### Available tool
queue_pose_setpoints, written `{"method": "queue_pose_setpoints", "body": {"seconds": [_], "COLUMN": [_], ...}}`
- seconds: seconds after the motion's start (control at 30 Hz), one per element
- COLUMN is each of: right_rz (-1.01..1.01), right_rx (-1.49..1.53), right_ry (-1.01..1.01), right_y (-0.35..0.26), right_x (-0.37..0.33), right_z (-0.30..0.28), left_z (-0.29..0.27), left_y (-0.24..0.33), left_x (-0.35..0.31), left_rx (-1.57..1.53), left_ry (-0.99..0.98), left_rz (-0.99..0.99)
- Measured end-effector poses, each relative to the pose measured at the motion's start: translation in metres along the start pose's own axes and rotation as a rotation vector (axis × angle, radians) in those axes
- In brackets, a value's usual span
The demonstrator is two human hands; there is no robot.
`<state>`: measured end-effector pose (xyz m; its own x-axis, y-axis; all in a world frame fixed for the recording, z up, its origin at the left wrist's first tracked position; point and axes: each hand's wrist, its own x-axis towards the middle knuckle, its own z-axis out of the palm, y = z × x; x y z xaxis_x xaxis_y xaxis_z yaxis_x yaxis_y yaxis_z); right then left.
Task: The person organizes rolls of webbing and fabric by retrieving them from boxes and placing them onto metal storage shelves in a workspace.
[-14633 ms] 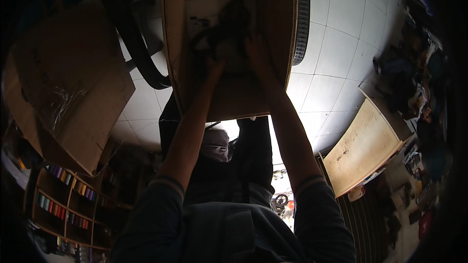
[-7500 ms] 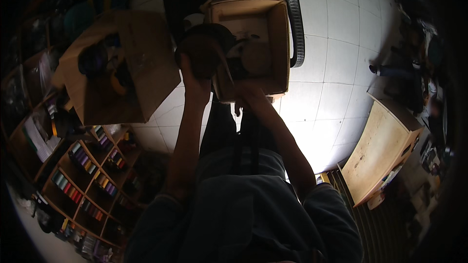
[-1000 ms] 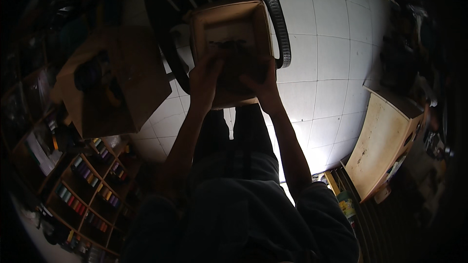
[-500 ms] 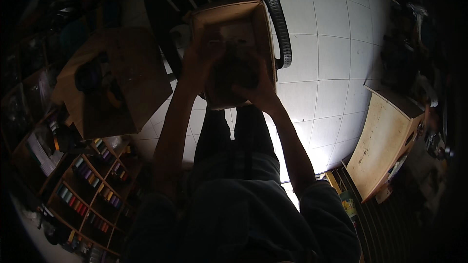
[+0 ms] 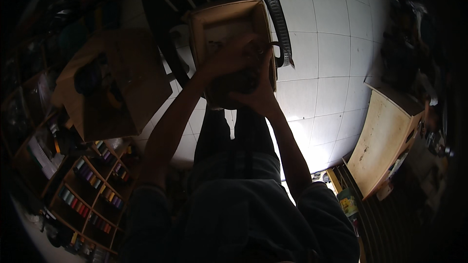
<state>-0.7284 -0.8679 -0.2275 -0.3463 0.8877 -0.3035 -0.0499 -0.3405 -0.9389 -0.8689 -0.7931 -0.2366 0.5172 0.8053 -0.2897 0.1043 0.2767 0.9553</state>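
An open cardboard box [image 5: 233, 12] rests on the seat of a dark plastic chair [image 5: 280, 29], right in front of me. Over the box's right half my left hand [image 5: 236, 53] reaches across, its fingers curled at a small dark thing whose thin curved end [image 5: 275, 44] sticks out past the box's right rim. At the near right corner is my right hand [image 5: 259, 95]; its thumb points left and its fingers run up the right side, around a dark mass [image 5: 236, 83]. Deep shadow hides the fingertips and the kind of thing held.
To the left stands a larger open carton [image 5: 131, 78] with dark items inside. Lower left, a wooden compartment shelf [image 5: 87, 195] holds rows of coloured spools. A pale wooden cabinet [image 5: 380, 141] stands at right on the white tiled floor [image 5: 326, 58].
My left hand has moved right and across the box, toward my right fingers. A thin dark curved end now shows past the right rim. My right hand has barely moved.
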Motion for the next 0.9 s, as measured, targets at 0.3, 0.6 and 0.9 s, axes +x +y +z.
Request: {"method": "queue_pose_setpoints", "body": {"seconds": [0.3,0.6,0.9], "right_rz": [0.013,0.034,0.184], "right_rx": [-0.180,-0.138,-0.190], "right_ry": [0.099,0.118,0.139], "right_y": [0.004,-0.001,0.007], "right_x": [0.001,0.008,-0.006], "right_z": [-0.009,-0.011,0.005], "left_z": [-0.011,0.013,0.026], "left_y": [-0.010,-0.022,-0.061], "left_x": [-0.006,-0.076,-0.100], "left_rx": [0.187,0.006,-0.417], "left_ry": [0.032,0.431,0.369], "left_rz": [-0.084,0.114,-0.287]}}
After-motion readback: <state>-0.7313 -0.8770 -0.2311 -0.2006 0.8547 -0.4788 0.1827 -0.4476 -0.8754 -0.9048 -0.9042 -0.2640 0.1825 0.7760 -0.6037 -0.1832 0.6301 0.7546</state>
